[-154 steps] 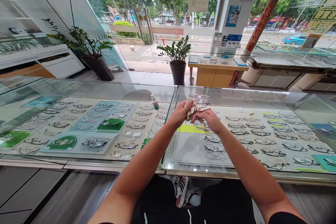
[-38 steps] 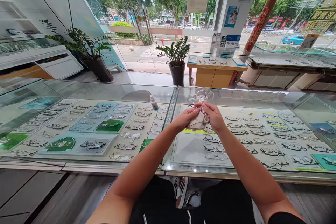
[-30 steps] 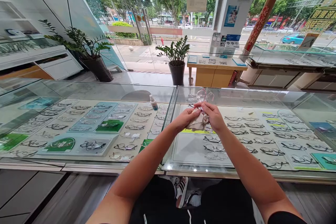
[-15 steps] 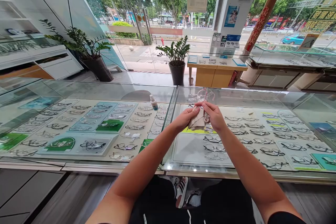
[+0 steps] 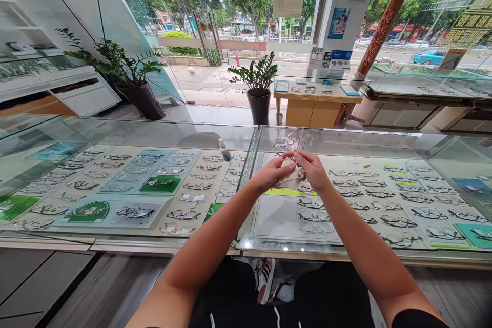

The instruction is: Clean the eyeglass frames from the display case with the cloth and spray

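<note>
Both my hands meet over the glass display counter [image 5: 346, 141]. My left hand [image 5: 271, 173] pinches a beige cleaning cloth [image 5: 287, 178] that hangs below the fingers. My right hand [image 5: 310, 169] is closed on a pair of thin-framed glasses [image 5: 294, 140], whose pinkish lenses stick up beyond the fingertips. Cloth and glasses touch between the two thumbs. A small white spray bottle [image 5: 224, 149] stands on the glass to the left of my hands.
Under the glass lie several rows of eyeglass frames [image 5: 388, 200] on white and green trays [image 5: 161, 183]. Two potted plants [image 5: 260, 87] stand on the floor beyond. A wooden table [image 5: 315, 105] and another glass case [image 5: 430, 84] sit further back.
Five seconds ago the cloth was bunched in my left hand with the glasses hanging below. Now the glasses point upward, the cloth hangs down, and my hands have made only small rubbing shifts.
</note>
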Motion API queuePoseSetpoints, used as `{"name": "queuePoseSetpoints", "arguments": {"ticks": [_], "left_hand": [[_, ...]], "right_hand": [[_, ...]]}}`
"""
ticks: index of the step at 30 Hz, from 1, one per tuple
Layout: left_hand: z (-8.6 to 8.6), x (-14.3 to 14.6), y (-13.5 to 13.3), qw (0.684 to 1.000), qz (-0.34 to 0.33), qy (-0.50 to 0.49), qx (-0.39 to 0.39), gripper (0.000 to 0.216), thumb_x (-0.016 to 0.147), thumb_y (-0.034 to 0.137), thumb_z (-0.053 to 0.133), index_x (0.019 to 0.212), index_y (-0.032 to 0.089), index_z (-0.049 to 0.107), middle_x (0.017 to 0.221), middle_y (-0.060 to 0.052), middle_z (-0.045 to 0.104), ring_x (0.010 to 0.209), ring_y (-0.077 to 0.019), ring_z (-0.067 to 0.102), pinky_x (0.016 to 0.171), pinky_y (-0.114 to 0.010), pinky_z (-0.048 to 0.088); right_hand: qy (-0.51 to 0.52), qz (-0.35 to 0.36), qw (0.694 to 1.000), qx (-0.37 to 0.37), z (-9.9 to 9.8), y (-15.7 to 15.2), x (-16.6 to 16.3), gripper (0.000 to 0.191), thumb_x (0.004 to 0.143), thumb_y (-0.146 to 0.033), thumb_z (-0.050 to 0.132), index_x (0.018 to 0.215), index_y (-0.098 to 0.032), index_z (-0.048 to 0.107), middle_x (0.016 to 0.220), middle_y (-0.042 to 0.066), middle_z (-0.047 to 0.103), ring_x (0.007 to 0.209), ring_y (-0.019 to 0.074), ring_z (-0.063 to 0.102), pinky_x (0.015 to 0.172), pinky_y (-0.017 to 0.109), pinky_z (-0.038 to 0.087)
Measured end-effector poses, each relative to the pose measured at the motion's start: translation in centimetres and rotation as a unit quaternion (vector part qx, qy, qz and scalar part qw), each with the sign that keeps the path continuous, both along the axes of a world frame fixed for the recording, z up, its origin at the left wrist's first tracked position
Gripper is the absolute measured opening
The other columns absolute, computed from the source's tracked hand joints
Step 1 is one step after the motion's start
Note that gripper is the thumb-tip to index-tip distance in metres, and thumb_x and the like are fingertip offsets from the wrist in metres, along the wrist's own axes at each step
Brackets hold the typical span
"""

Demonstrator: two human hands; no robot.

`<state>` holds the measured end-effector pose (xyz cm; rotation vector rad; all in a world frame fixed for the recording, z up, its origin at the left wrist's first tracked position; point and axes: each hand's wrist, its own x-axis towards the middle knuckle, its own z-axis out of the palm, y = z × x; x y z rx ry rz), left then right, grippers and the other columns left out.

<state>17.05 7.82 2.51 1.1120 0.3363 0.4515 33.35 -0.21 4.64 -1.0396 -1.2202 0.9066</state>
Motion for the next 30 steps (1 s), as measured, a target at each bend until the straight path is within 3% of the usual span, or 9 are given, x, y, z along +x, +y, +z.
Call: {"name": "queuePoseSetpoints", "arguments": {"ticks": [3, 6, 11, 15, 18, 21, 27, 30], "left_hand": [[0.3, -0.1, -0.3, 1.000, -0.008, -0.026, -0.005, 0.062, 0.076, 0.042, 0.102, 0.126, 0.018, 0.075, 0.104, -0.008, 0.083, 0.089, -0.0188, 0.079, 0.085, -0.030, 0.060], [0.4, 0.0, -0.5, 0.999, -0.010, -0.041, -0.006, 0.064, 0.076, 0.041, 0.102, 0.128, 0.018, 0.073, 0.105, -0.009, 0.082, 0.091, -0.0199, 0.079, 0.085, -0.030, 0.059], [0.2, 0.4, -0.6, 1.000, 0.025, -0.017, 0.002, 0.061, 0.077, 0.055, 0.099, 0.117, 0.015, 0.074, 0.092, -0.005, 0.078, 0.076, -0.0165, 0.074, 0.075, -0.028, 0.056], [0.2, 0.7, -0.6, 0.999, 0.041, -0.026, 0.017, 0.062, 0.078, 0.066, 0.095, 0.101, 0.013, 0.072, 0.080, -0.003, 0.072, 0.067, -0.0133, 0.065, 0.066, -0.025, 0.050], [0.2, 0.9, -0.6, 0.998, 0.053, -0.031, 0.017, 0.063, 0.077, 0.068, 0.094, 0.093, 0.012, 0.070, 0.076, -0.002, 0.069, 0.065, -0.0126, 0.062, 0.065, -0.025, 0.048], [0.0, 1.0, -0.4, 0.997, 0.070, -0.030, 0.007, 0.062, 0.077, 0.068, 0.094, 0.093, 0.012, 0.072, 0.079, -0.003, 0.071, 0.069, -0.0137, 0.063, 0.067, -0.026, 0.049], [-0.4, 0.7, -0.1, 0.997, 0.064, -0.030, -0.010, 0.063, 0.076, 0.067, 0.095, 0.098, 0.011, 0.075, 0.087, -0.007, 0.077, 0.074, -0.0170, 0.068, 0.072, -0.029, 0.052], [-0.3, 0.4, -0.3, 0.998, 0.049, -0.034, -0.016, 0.061, 0.076, 0.064, 0.097, 0.099, 0.011, 0.075, 0.088, -0.008, 0.077, 0.074, -0.0164, 0.069, 0.072, -0.028, 0.053]], "right_hand": [[0.000, -0.004, 1.000, -0.003, -0.1, 0.1, 0.2, 0.045, 0.098, -0.065, 0.071, 0.106, -0.025, 0.088, 0.084, 0.003, 0.067, 0.071, 0.0168, 0.056, 0.068, 0.033, 0.048], [0.004, -0.001, 1.000, -0.014, -0.1, 0.1, 0.2, 0.047, 0.099, -0.065, 0.069, 0.108, -0.023, 0.087, 0.072, -0.001, 0.057, 0.059, 0.0143, 0.046, 0.062, 0.033, 0.043], [-0.034, -0.023, 0.999, 0.025, 0.1, -0.1, -0.1, 0.045, 0.101, -0.065, 0.067, 0.106, -0.024, 0.086, 0.100, 0.005, 0.075, 0.085, 0.0207, 0.063, 0.075, 0.034, 0.051], [-0.043, -0.026, 0.999, 0.021, 0.0, -0.2, -0.5, 0.045, 0.104, -0.064, 0.063, 0.107, -0.026, 0.085, 0.102, 0.004, 0.074, 0.077, 0.0187, 0.061, 0.070, 0.034, 0.051], [-0.061, -0.032, 0.997, 0.041, -0.2, 0.0, -0.5, 0.047, 0.104, -0.064, 0.062, 0.110, -0.025, 0.086, 0.105, 0.006, 0.076, 0.091, 0.0226, 0.066, 0.081, 0.036, 0.053], [-0.073, -0.037, 0.995, 0.055, -0.3, 0.0, -0.4, 0.048, 0.105, -0.064, 0.061, 0.111, -0.024, 0.086, 0.108, 0.007, 0.078, 0.102, 0.0251, 0.067, 0.091, 0.038, 0.053], [-0.032, -0.031, 0.999, 0.020, -0.1, -0.1, -0.4, 0.049, 0.101, -0.065, 0.064, 0.112, -0.023, 0.087, 0.098, 0.006, 0.077, 0.089, 0.0232, 0.067, 0.078, 0.036, 0.054], [0.018, -0.025, 1.000, 0.000, 0.0, 0.0, -0.4, 0.047, 0.097, -0.065, 0.070, 0.106, -0.023, 0.087, 0.103, 0.007, 0.080, 0.098, 0.0255, 0.071, 0.087, 0.037, 0.057]]}}
